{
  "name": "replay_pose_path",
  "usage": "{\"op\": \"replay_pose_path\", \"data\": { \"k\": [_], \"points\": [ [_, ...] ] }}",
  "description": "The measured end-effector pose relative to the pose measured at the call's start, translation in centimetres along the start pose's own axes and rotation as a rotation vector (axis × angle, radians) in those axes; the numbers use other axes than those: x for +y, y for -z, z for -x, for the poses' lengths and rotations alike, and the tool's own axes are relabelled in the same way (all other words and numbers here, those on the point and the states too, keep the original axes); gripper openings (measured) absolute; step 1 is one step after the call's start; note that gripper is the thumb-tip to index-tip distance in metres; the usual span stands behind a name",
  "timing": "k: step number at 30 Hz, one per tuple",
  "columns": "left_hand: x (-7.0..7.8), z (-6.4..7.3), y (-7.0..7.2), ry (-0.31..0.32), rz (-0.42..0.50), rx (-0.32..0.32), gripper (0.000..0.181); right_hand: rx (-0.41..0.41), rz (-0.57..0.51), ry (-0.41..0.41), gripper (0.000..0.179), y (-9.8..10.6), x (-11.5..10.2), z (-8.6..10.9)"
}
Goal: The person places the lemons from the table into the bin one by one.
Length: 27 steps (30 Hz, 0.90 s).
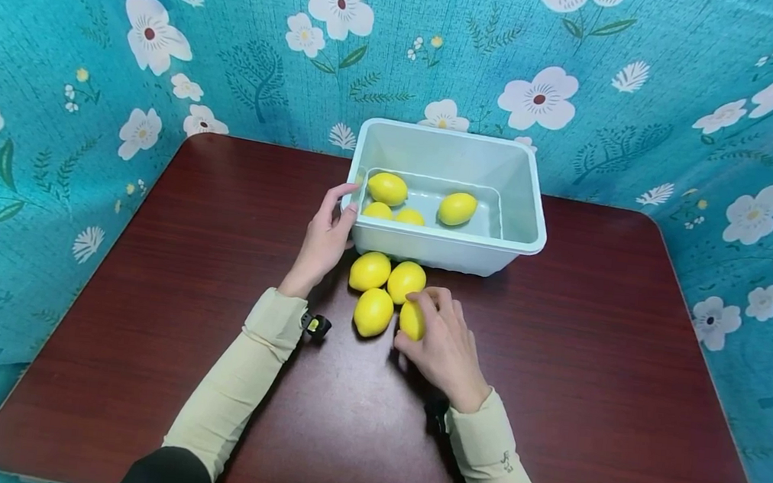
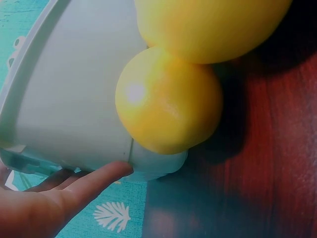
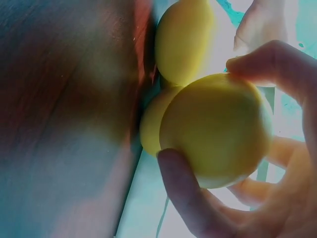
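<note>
My right hand (image 1: 442, 346) pinches a lemon (image 3: 213, 131) between thumb and fingers, at the right of a close cluster on the table. Three other lemons lie beside it: one lemon (image 1: 370, 271) against the bin's front, one lemon (image 1: 407, 282) right of that, and one lemon (image 1: 373, 312) nearer me. At the left end of a pale blue-green plastic bin (image 1: 441, 250), my left hand (image 1: 324, 240) holds the rim by the front corner. Lower fingers (image 2: 99, 181) of that hand lie along the bin's outer wall. Several lemons, including one lemon (image 1: 457, 209), are inside the bin.
The dark red-brown wooden table (image 1: 591, 351) has rounded corners. A turquoise flowered cloth (image 1: 429, 69) hangs around its back and sides, close behind the bin. Both wrists carry small black devices, such as the left wrist camera (image 1: 317, 326).
</note>
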State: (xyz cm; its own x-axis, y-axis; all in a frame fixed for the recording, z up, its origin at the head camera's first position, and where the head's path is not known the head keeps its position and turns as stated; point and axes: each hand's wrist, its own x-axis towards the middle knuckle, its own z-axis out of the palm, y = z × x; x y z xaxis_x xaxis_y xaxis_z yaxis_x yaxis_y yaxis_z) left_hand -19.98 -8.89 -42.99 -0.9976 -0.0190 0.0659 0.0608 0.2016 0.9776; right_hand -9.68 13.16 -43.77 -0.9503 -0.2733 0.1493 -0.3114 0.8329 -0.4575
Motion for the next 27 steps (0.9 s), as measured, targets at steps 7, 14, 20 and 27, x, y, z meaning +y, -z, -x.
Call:
{"op": "replay_pose_path", "data": {
  "k": [7, 14, 20, 27],
  "points": [
    [0.11, -0.02, -0.01, -0.004, 0.001, -0.001, 0.04, 0.031, 0.006, 0.027, 0.05, 0.14, 0.08, -0.26],
    [0.18, 0.02, 0.0, -0.005, -0.006, 0.004, 0.041, 0.071, 0.0, 0.044, 0.051, 0.27, 0.12, -0.48],
    [0.22, 0.08, 0.02, -0.006, -0.009, 0.004, 0.04, 0.096, -0.012, 0.037, 0.051, 0.47, 0.19, -0.61],
    [0.07, 0.07, 0.04, -0.012, -0.004, 0.004, 0.041, 0.123, -0.019, 0.028, 0.052, 0.68, 0.26, -0.71]
  ]
}}
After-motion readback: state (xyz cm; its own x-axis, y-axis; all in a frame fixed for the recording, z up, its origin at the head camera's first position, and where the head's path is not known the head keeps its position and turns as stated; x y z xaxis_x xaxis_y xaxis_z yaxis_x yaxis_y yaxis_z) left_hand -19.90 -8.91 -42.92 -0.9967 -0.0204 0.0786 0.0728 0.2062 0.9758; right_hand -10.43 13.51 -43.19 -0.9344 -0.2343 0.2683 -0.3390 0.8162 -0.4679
